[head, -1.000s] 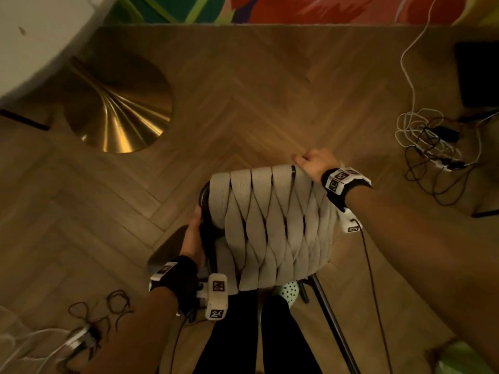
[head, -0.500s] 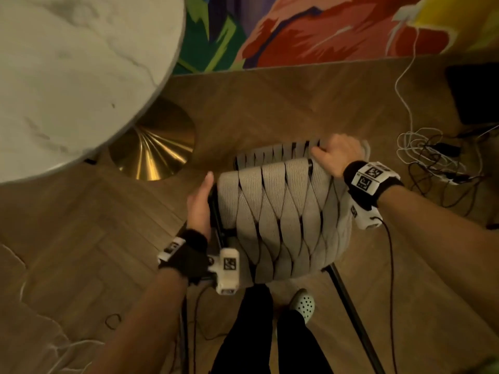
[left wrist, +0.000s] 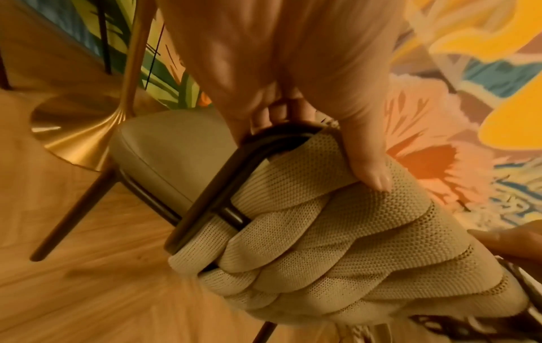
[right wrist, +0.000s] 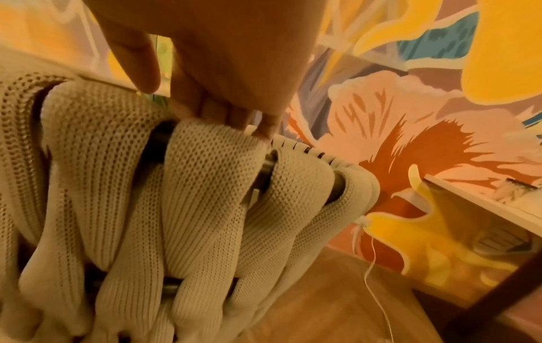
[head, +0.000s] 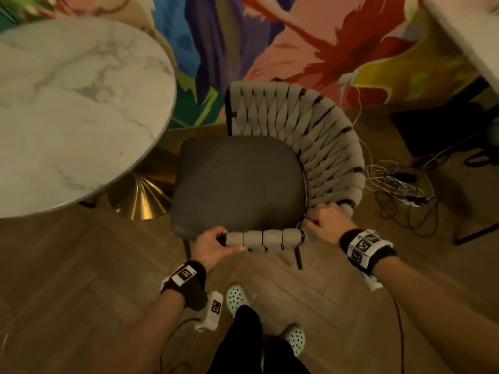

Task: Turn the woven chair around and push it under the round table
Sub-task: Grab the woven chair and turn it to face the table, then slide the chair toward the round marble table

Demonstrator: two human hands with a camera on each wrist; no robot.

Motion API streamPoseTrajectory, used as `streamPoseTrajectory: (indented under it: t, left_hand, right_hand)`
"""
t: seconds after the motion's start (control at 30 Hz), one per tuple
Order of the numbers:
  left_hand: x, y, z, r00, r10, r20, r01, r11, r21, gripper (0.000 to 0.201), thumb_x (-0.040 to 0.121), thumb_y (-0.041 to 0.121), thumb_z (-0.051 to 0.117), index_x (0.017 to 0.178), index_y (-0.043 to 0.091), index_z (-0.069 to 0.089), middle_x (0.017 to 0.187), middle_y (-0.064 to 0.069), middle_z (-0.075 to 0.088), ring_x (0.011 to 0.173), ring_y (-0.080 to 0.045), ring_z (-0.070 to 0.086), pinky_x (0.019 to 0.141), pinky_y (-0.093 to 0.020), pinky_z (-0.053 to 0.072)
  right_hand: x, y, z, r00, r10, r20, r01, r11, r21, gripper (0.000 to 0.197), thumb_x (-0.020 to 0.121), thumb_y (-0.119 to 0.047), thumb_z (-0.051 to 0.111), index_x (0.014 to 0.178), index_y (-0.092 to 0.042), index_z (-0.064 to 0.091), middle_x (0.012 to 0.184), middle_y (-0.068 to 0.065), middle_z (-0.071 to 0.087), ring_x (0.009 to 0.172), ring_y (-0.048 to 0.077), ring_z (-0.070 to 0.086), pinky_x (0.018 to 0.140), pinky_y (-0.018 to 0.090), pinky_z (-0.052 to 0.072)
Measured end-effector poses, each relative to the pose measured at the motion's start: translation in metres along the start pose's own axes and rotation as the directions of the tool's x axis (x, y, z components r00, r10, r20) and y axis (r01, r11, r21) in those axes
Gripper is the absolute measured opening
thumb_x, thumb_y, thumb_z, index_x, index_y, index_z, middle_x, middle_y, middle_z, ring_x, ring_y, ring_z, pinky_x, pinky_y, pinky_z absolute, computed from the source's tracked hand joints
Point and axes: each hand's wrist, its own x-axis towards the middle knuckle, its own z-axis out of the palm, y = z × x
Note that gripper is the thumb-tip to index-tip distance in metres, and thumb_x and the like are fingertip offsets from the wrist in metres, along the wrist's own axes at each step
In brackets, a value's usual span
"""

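1. Since half a second ago, the woven chair (head: 270, 168) has swung round: where its webbed back faced me, its dark seat cushion (head: 239, 182) now shows, its open front towards the round table (head: 81, 109).
2. Chair position: just beside the table's edge, not yet under it, one seat corner near the table's brass base (head: 140, 198).
3. My left hand (head: 213, 245) grips the end of the chair's arm, fingers curled round the dark metal tube, thumb on the webbing.
4. My right hand (head: 328, 221) holds the top rail at the back's corner, fingers hooked over the straps.
5. Procedure, as I judge it: finish the rotation until the seat front squares to the table, then push level and low with both hands, steering the front legs (head: 297, 256) either side of the flared base.
6. Materials: cream knitted straps, soft and ribbed, interlaced over a rigid tube frame; smooth rounded cushion; marbled stone top; herringbone wood floor (head: 81, 279). Grip frame, not webbing, which yields.
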Motion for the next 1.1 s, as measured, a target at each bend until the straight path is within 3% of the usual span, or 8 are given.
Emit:
streamPoseTrajectory:
  t: [0.3, 0.5, 0.63, 0.73, 0.83, 0.9, 1.0, 1.1]
  left_hand:
    - [-0.062, -0.086, 0.052, 0.993, -0.103, 0.063, 0.086, 0.969, 0.232, 0.036, 0.042, 0.061, 0.075, 0.061, 0.039, 0.053, 0.066, 0.013, 0.055, 0.065, -0.01, 0.053, 0.064, -0.028, 0.043]
    - [-0.116, -0.128, 0.112, 0.968, -0.236, 0.086, 0.196, 0.925, 0.325, 0.05, 0.052, 0.031, 0.089, 0.069, 0.037, 0.043, 0.081, 0.006, 0.054, 0.082, -0.015, 0.055, 0.067, -0.024, 0.039]
    - [-0.138, -0.136, 0.13, 0.955, -0.29, 0.07, 0.258, 0.921, 0.291, 0.042, 0.059, 0.028, 0.086, 0.085, 0.018, 0.055, 0.092, -0.003, 0.061, 0.087, -0.02, 0.059, 0.065, -0.025, 0.04]
    - [-0.15, -0.135, 0.136, 0.906, -0.423, -0.03, 0.424, 0.906, 0.023, 0.051, 0.063, 0.027, 0.079, 0.106, 0.006, 0.061, 0.109, -0.013, 0.064, 0.101, -0.03, 0.061, 0.081, -0.032, 0.05]
    - [-0.162, -0.121, 0.146, 0.723, -0.69, -0.029, 0.572, 0.622, -0.535, 0.049, 0.08, 0.025, 0.063, 0.124, 0.009, 0.05, 0.13, -0.016, 0.053, 0.106, -0.029, 0.051, 0.097, -0.047, 0.047]
    - [-0.164, -0.102, 0.154, 0.674, -0.733, 0.094, 0.564, 0.427, -0.707, 0.048, 0.091, 0.027, 0.049, 0.135, 0.007, 0.043, 0.144, -0.019, 0.043, 0.117, -0.033, 0.049, 0.104, -0.049, 0.041]
    - [-0.162, -0.077, 0.17, 0.701, -0.643, 0.308, 0.543, 0.202, -0.815, 0.05, 0.099, 0.029, 0.032, 0.143, 0.005, 0.032, 0.147, -0.014, 0.039, 0.124, -0.038, 0.047, 0.1, -0.049, 0.037]
    - [-0.147, -0.072, 0.18, 0.659, -0.693, 0.293, 0.537, 0.16, -0.828, 0.051, 0.095, 0.035, 0.041, 0.139, 0.01, 0.04, 0.144, -0.014, 0.042, 0.107, -0.038, 0.051, 0.09, -0.052, 0.042]
  right_hand:
    - [-0.094, -0.028, 0.096, 0.96, -0.013, 0.28, -0.025, 0.991, 0.132, 0.035, 0.09, -0.047, 0.043, 0.094, -0.017, 0.062, 0.09, 0.002, 0.051, 0.106, 0.022, 0.046, 0.092, 0.037, 0.034]
    - [-0.167, -0.029, 0.142, 0.91, 0.036, 0.414, -0.183, 0.929, 0.321, 0.019, 0.088, -0.032, 0.052, 0.094, -0.016, 0.058, 0.091, 0.004, 0.052, 0.094, 0.025, 0.049, 0.078, 0.032, 0.038]
    - [-0.197, 0.001, 0.164, 0.901, 0.264, 0.344, -0.432, 0.615, 0.659, 0.015, 0.086, -0.015, 0.056, 0.077, -0.022, 0.065, 0.091, 0.01, 0.072, 0.089, 0.025, 0.065, 0.086, 0.042, 0.053]
    - [-0.218, 0.023, 0.161, 0.773, 0.529, 0.35, -0.508, 0.185, 0.841, 0.016, 0.092, -0.012, 0.052, 0.087, -0.015, 0.066, 0.086, 0.013, 0.07, 0.083, 0.03, 0.066, 0.077, 0.044, 0.054]
    - [-0.223, 0.041, 0.161, 0.573, 0.568, 0.591, -0.482, -0.349, 0.803, 0.03, 0.096, -0.022, 0.047, 0.119, -0.005, 0.055, 0.082, 0.013, 0.063, 0.072, 0.025, 0.06, 0.068, 0.038, 0.05]
    - [-0.215, 0.048, 0.163, 0.554, 0.433, 0.711, -0.444, -0.568, 0.693, 0.042, 0.094, -0.033, 0.05, 0.131, -0.013, 0.044, 0.1, 0.016, 0.059, 0.087, 0.03, 0.06, 0.085, 0.048, 0.05]
    - [-0.196, 0.049, 0.171, 0.57, 0.291, 0.768, -0.464, -0.658, 0.593, 0.048, 0.088, -0.045, 0.056, 0.127, -0.023, 0.039, 0.116, 0.016, 0.049, 0.11, 0.035, 0.05, 0.098, 0.055, 0.044]
    - [-0.175, 0.045, 0.177, 0.555, 0.242, 0.796, -0.548, -0.613, 0.569, 0.048, 0.082, -0.048, 0.064, 0.117, -0.021, 0.045, 0.113, 0.014, 0.049, 0.111, 0.037, 0.049, 0.092, 0.058, 0.046]
